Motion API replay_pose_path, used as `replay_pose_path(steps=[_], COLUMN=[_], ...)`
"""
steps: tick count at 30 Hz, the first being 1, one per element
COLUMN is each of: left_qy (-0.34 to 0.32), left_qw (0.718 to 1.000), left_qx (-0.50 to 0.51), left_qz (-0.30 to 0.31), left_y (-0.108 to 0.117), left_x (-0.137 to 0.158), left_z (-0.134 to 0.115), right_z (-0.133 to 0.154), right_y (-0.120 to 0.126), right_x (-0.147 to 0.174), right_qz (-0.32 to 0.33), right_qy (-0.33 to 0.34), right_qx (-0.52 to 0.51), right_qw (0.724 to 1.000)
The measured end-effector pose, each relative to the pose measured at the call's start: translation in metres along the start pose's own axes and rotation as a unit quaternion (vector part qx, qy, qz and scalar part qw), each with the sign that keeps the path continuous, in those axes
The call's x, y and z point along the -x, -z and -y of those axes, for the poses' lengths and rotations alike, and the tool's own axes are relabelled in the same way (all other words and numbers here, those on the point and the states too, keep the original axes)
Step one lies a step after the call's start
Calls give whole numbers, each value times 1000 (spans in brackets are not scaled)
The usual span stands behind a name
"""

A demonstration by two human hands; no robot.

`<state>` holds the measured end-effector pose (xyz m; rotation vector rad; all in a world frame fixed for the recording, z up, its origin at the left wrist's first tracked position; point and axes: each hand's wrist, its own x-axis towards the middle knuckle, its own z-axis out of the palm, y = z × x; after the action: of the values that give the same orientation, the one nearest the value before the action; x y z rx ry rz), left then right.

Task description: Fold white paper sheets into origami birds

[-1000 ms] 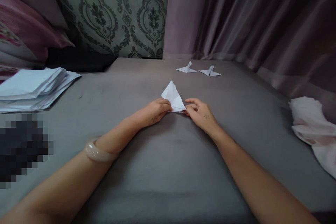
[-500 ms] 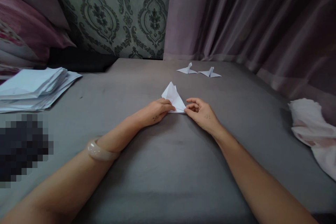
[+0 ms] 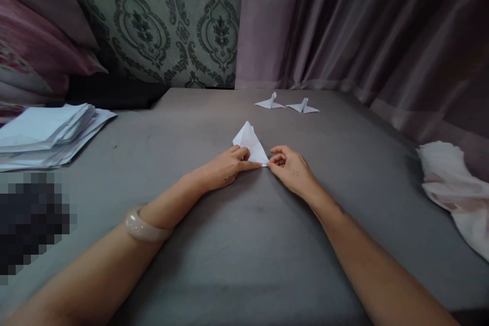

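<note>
A white sheet of folded paper (image 3: 252, 143), roughly triangular with its point facing away, lies flat on the grey surface. My left hand (image 3: 227, 165) covers its left near part; one finger stretches along the near edge while the others are curled on the paper. At the right near corner, my right hand (image 3: 291, 169) pinches the paper between thumb and fingertip, its other fingers bent above. The paper under my left hand is hidden. Farther back stand two folded paper birds, one paper bird (image 3: 271, 102) beside another paper bird (image 3: 304, 106).
On the left lies a stack of white paper (image 3: 46, 132), near a black folded cloth (image 3: 118, 92). Below the stack is a dark blurred-out object (image 3: 32, 224). A pale crumpled cloth (image 3: 446, 173) rests at the right edge. Purple curtains (image 3: 344, 25) hang behind.
My left hand has slid to the right, with a finger now stretched along the paper's near edge towards the right corner. My right hand keeps its pinch there. The view has shifted slightly.
</note>
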<state>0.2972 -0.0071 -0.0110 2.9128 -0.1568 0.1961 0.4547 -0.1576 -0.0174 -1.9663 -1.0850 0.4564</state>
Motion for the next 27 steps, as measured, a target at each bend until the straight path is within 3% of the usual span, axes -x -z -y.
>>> replay_pose_path(steps=[5,10,15,18,20,22,25,27], left_qy=[16,-1,-18,29,80,100,79,75], left_qw=[999,997,997,978,936,898,894,907], left_qx=[-39,-81,-44,-76,-130,-182,-222,-233], left_qz=[32,4,-56,-192,-318,-387,-381,-344], left_y=[0,-3,-2,1,3,4,6,6], left_x=[-6,-6,3,8,10,12,13,14], left_z=[-5,-5,-6,-10,-13,-16,-19,-20], right_z=[-4,-5,-2,2,6,10,14,14], right_y=[1,-1,-11,-12,-9,-6,-2,0], right_x=[-1,-3,-2,2,6,10,14,15], right_qz=[10,-26,-39,-35,-63,-96,-107,-106], right_qy=[20,18,64,126,197,277,360,384], right_qx=[-2,-10,-18,23,93,189,290,310], right_qw=[1000,999,997,991,974,937,880,863])
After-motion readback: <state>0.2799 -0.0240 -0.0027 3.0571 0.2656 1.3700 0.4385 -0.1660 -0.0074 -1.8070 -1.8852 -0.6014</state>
